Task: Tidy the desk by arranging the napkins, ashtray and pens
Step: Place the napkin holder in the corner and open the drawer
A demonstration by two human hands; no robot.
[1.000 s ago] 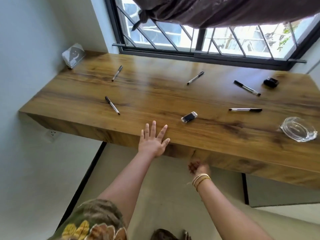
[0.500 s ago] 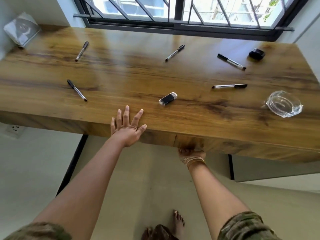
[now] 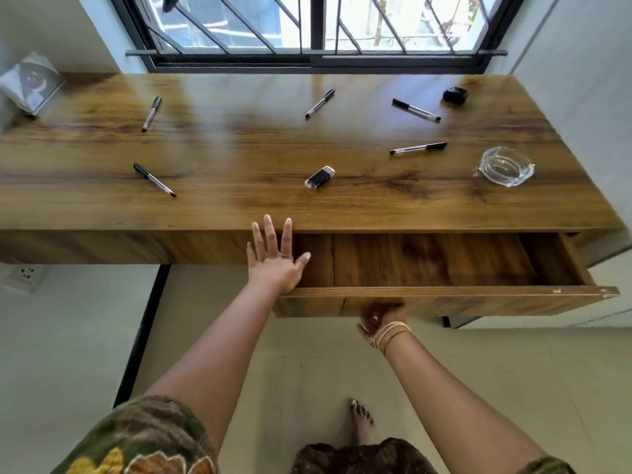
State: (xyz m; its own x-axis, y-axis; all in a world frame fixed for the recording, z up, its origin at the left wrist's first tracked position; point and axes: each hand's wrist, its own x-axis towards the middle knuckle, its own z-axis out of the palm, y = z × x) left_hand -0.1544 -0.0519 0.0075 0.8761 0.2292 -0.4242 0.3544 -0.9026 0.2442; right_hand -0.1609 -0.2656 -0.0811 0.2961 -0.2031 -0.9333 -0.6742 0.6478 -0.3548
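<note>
Several black-capped pens lie scattered on the wooden desk [image 3: 239, 206]: one at the left front [image 3: 154, 179], one at the left back [image 3: 151, 113], one in the middle back [image 3: 319, 103], and two on the right [image 3: 416, 110] [image 3: 418, 148]. A clear glass ashtray [image 3: 506, 165] sits at the right. A napkin holder [image 3: 30, 83] stands in the far left corner. My left hand [image 3: 275, 256] presses flat with straight fingers against the desk's front edge. My right hand [image 3: 381, 319] grips the underside of the pulled-out drawer front [image 3: 478, 299]; its fingers are hidden.
The drawer [image 3: 427, 260] stands out from the desk's right half, with bare wood inside. A black lighter [image 3: 319, 177] lies mid-desk and a small black object [image 3: 455, 95] at the back right. A window with bars is behind; a wall socket [image 3: 24, 272] sits below left.
The drawer, closed in the earlier frames, has slid out toward me with my right hand under its front. My left hand stays at the desk's front edge.
</note>
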